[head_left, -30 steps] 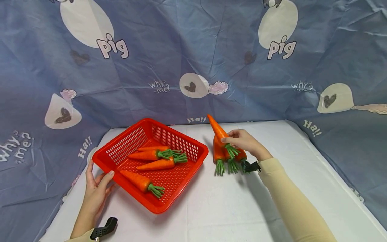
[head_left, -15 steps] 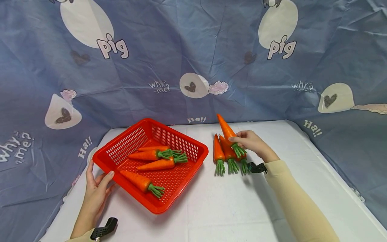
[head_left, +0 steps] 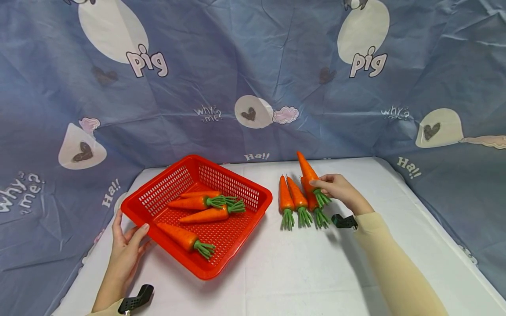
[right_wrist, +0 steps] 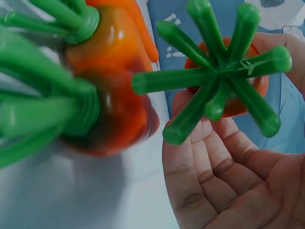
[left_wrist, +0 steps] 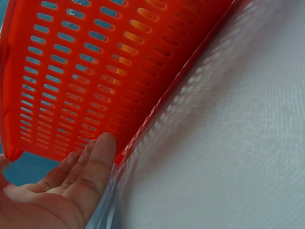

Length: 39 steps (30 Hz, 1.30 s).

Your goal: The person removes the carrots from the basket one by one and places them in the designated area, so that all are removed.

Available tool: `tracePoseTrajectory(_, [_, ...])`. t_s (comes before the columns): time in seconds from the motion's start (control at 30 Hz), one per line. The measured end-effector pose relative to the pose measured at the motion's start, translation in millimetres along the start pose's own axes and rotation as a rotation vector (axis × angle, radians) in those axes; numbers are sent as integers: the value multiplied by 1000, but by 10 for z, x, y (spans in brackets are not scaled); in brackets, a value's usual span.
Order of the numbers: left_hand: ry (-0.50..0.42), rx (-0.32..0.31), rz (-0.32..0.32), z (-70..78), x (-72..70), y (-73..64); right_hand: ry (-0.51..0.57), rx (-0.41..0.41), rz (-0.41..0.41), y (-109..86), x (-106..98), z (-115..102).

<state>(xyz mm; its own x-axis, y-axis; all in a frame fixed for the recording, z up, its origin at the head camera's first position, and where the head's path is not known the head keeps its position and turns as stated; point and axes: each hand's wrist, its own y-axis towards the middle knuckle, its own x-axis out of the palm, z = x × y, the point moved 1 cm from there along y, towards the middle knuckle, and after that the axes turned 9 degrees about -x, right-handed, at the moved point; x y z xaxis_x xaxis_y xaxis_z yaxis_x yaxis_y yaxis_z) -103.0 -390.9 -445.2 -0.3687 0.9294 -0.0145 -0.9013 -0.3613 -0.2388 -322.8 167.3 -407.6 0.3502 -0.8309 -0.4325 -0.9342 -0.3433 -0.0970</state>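
Note:
My right hand (head_left: 336, 186) pinches a carrot (head_left: 306, 169) near its green top, with the tip pointing up and away. In the right wrist view the held carrot's green stems (right_wrist: 219, 71) face the camera, in front of the fingers (right_wrist: 183, 162). The held carrot partly covers the rightmost of three carrots lying side by side, next to the middle carrot (head_left: 297, 193) and the left carrot (head_left: 285, 195). My left hand (head_left: 124, 254) holds the red basket (head_left: 257, 215) at its near-left side, thumb on the rim and fingers against the outer wall (left_wrist: 76, 86).
Several carrots lie in the basket, one (head_left: 182, 237) along its near-left side and the others grouped toward the back. A white cloth (head_left: 292, 272) covers the table. A blue printed curtain (head_left: 253, 66) rises behind it and at both sides.
My right hand has moved right with the carrot, from over the left and middle carrots to over the rightmost one. The left hand and basket have not moved.

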Motion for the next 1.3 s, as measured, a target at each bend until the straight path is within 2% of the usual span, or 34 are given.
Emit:
tracePoseTrajectory(0.53, [-10, 18, -8, -11, -9, -3, 17, 71, 33, -140, -121, 171])
tracePoseTrajectory(0.8, [-30, 45, -31, -10, 1, -13, -20, 121, 43, -174, -137, 304])
tracePoseTrajectory(1.07, [-24, 38, -28, -9, -9, -14, -19, 123, 29, -220, -158, 385])
tracePoseTrajectory(1.3, [-17, 37, -19, -3, 3, -23, -87, 123, 8, -292, -168, 461])
